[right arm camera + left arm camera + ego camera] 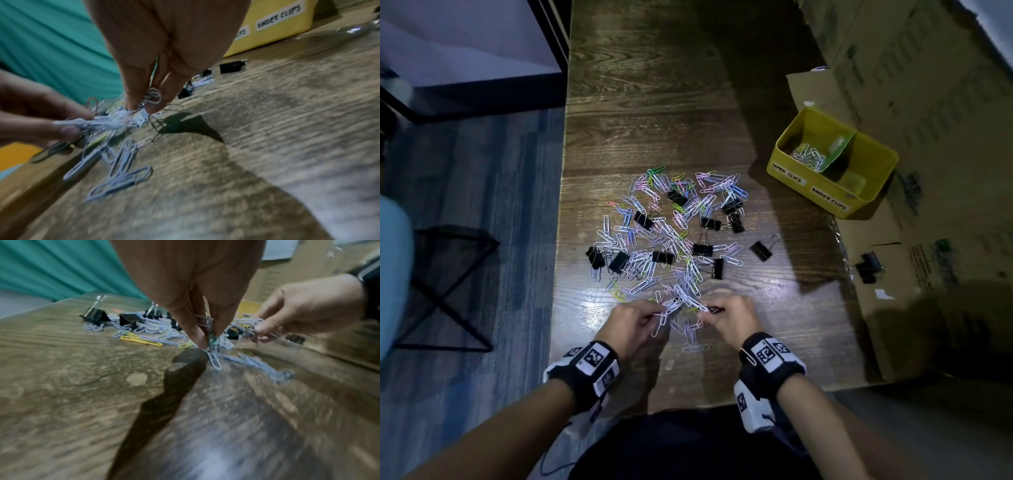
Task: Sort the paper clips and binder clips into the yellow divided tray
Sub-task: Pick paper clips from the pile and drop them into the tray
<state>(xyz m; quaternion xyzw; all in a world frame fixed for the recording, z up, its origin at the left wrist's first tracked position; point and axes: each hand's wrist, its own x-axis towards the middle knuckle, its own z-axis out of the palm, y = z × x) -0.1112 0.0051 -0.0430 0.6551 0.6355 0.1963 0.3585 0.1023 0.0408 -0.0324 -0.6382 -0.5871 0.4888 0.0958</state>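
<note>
A heap of coloured and white paper clips (pixel 671 233) mixed with several black binder clips (pixel 702 249) lies on the dark wooden table (pixel 654 102). At its near edge my left hand (pixel 635 320) pinches a bunch of paper clips (pixel 211 340) just above the wood. My right hand (pixel 732 317) pinches another bunch of paper clips (pixel 151 99) beside it. More clips (pixel 121 164) hang tangled between the two hands. The yellow divided tray (pixel 804 181) stands at the far right, labelled for paper clips and binder clips, with several paper clips (pixel 808 156) in its left compartment.
Flattened cardboard (pixel 914 260) covers the right side, with a stray black binder clip (pixel 868 267) on it. A lone binder clip (pixel 762 250) lies right of the heap. The table's left edge drops to the floor, where a black wire stand (pixel 448 284) sits.
</note>
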